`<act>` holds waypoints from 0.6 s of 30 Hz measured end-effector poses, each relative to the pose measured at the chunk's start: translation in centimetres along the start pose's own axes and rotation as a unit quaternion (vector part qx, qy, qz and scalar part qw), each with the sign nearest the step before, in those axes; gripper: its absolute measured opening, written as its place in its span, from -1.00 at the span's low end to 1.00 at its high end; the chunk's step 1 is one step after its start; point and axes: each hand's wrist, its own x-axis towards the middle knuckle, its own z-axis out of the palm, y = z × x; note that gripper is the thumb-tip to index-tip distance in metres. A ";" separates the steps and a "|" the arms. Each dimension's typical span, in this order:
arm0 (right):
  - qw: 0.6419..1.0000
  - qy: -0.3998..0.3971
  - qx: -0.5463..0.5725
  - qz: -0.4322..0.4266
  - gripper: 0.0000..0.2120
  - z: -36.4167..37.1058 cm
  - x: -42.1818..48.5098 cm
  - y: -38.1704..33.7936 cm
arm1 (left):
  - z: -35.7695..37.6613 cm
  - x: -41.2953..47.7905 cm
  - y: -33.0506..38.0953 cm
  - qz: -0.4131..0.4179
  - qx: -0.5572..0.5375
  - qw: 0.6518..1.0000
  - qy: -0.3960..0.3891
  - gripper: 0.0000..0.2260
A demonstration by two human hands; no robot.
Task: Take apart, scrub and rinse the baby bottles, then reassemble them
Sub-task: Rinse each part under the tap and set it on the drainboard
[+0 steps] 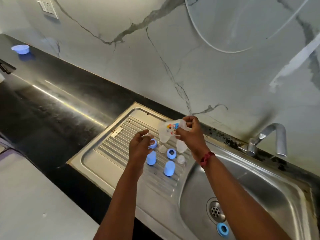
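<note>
Bowl: a blue bowl point(20, 49) sits far left on the black counter point(52, 104), by the marble wall.
Drainboard: the ribbed steel drainboard point(110, 153) lies right of the counter and carries the loose bottle parts.
Left hand: the left hand point(140, 147) is over the drainboard with its fingers loosely curled and its fingertips at a blue ring point(153, 143); I cannot tell whether it has hold of the ring.
Caps: one blue cap point(151, 158) stands just right of the left wrist; a second cap point(169, 168) stands nearer and to the right.
Nipples: one clear nipple point(161, 149) sits beside the ring, and another nipple point(181, 159) sits near the basin edge.
Second ring: it point(171, 153) lies between the two nipples.
Bottle: the printed clear bottle point(170, 130) is held tilted above the far part of the drainboard.
Right hand: the right hand point(190, 134) has its fingers and thumb wrapped round the bottle; a red thread point(207, 158) circles the wrist.
Second bottle: a clear bottle point(181, 146) stands on the drainboard under the right hand.
Sink: the steel basin point(259, 187) holds a third blue ring point(222, 229) near the drain point(215, 211).
Tap: the tap point(270, 137) stands at the far right.
</note>
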 end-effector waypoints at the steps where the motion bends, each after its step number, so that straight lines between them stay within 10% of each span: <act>1: 0.999 -0.005 -0.035 -0.011 -0.58 0.6 0.5 -0.2 | -0.2 0.5 0.1 -0.005 -0.008 1.000 0.007 -0.86; 18: 0.851 -0.101 -0.502 -0.115 -0.42 11.4 12.4 3.2 | -6.2 11.7 -1.7 -0.067 -0.095 0.988 0.101 -0.85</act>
